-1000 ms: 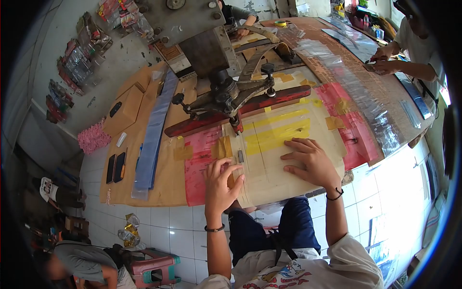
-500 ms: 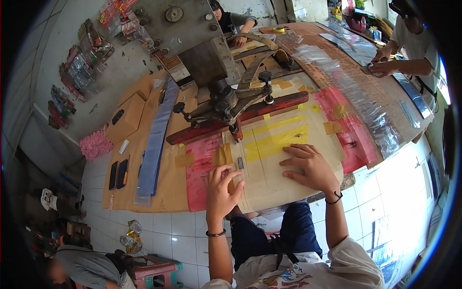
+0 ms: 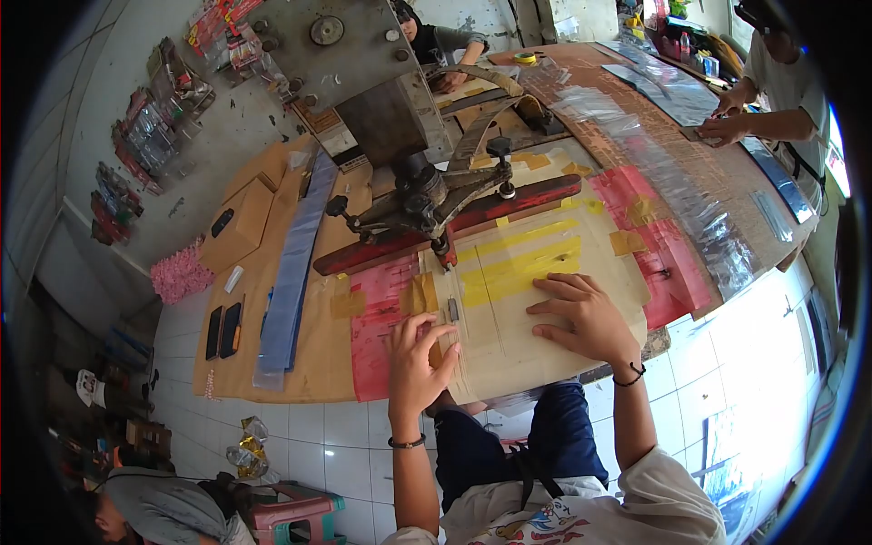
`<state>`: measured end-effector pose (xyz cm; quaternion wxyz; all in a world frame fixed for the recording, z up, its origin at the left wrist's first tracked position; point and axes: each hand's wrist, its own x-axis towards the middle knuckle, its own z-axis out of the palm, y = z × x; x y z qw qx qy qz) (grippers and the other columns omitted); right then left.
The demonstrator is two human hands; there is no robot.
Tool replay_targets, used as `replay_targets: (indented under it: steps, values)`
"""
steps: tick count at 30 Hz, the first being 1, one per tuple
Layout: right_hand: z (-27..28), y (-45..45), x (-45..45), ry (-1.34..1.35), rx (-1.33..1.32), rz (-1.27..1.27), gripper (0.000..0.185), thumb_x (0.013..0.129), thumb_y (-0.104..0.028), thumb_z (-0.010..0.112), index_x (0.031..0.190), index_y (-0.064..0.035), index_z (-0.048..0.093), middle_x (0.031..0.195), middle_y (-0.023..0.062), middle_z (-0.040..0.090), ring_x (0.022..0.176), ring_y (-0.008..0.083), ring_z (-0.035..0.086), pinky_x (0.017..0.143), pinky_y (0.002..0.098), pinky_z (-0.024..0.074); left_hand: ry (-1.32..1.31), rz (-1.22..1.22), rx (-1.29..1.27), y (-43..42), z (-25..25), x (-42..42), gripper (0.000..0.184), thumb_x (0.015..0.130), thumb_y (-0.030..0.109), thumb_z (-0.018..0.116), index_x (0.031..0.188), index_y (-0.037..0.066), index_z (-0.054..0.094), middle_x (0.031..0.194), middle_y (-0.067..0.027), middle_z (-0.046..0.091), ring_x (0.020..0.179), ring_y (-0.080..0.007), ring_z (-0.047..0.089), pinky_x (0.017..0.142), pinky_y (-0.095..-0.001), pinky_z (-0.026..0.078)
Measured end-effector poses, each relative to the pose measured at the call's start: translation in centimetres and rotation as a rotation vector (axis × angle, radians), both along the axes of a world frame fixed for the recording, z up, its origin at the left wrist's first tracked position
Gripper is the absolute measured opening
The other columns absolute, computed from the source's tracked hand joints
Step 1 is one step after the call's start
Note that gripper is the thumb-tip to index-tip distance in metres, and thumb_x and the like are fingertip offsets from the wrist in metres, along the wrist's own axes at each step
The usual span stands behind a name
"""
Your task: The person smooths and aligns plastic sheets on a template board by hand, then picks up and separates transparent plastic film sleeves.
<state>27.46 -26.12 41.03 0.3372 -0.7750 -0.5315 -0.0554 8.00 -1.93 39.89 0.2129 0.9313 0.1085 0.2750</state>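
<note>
Worktable (image 3: 324, 354): right hand (image 3: 590, 320), fingers spread, on cream sheet (image 3: 513, 350); left hand (image 3: 421, 365), thumb and forefinger parted, at its left edge.

Small workshop, identified by a heavy press (image 3: 386, 127) with a red bar (image 3: 381, 252) above a tape-patched sheet (image 3: 509, 331) on the broad worktable (image 3: 313, 363). Clear plastic strips (image 3: 636, 141) lie at right; plastic packets (image 3: 150, 118) hang on the left wall (image 3: 213, 163).
</note>
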Motion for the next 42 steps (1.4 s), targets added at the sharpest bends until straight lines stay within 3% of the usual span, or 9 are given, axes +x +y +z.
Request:
replay_targets:
  steps: [5,17,20,23,42]
  values:
    - [-0.08,0.04,0.04,-0.009,-0.001,-0.003,0.028,0.090,-0.034,0.080,0.113,-0.0178,0.081,0.142,0.0098,0.067,0.137,0.0328,0.057,0.116,0.0485,0.0416,-0.016,-0.008,0.021,0.09,-0.17,0.07,0.027,0.087,0.023,0.079,0.113,0.014,0.077,0.127,-0.0072,0.061,0.117,-0.0300,0.053,0.105,-0.0456,0.039]
    - [-0.15,0.06,0.02,-0.011,0.004,-0.001,0.029,0.089,-0.034,0.080,0.112,-0.0174,0.082,0.142,0.0100,0.067,0.136,0.0328,0.057,0.116,0.0486,0.0416,-0.024,-0.005,0.022,-0.01,-0.07,0.08,0.027,0.087,0.023,0.080,0.112,0.013,0.077,0.125,-0.0069,0.061,0.115,-0.0298,0.054,0.105,-0.0452,0.040]
    - [-0.22,0.07,0.04,-0.012,0.006,0.001,0.029,0.089,-0.035,0.080,0.112,-0.0172,0.082,0.142,0.0101,0.067,0.136,0.0329,0.058,0.116,0.0486,0.0414,-0.004,-0.001,0.002,0.14,-0.25,0.03,0.028,0.089,0.029,0.079,0.113,0.016,0.077,0.127,-0.0064,0.062,0.122,-0.0301,0.054,0.106,-0.0470,0.038]
    - [-0.09,0.03,-0.01,-0.004,0.005,-0.002,0.029,0.089,-0.035,0.080,0.112,-0.0172,0.082,0.142,0.0102,0.067,0.136,0.0330,0.057,0.116,0.0486,0.0413,-0.019,-0.008,0.015,-0.01,-0.02,0.04,0.028,0.087,0.024,0.080,0.112,0.013,0.077,0.126,-0.0071,0.061,0.116,-0.0298,0.054,0.105,-0.0453,0.039]
    - [-0.31,-0.03,0.11,-0.006,0.013,0.005,0.028,0.091,-0.036,0.078,0.113,-0.0180,0.082,0.141,0.0099,0.067,0.136,0.0328,0.057,0.116,0.0470,0.0419,-0.019,-0.001,0.025,-0.03,-0.08,0.10,0.027,0.088,0.024,0.079,0.112,0.013,0.077,0.125,-0.0072,0.061,0.116,-0.0297,0.054,0.106,-0.0454,0.039]
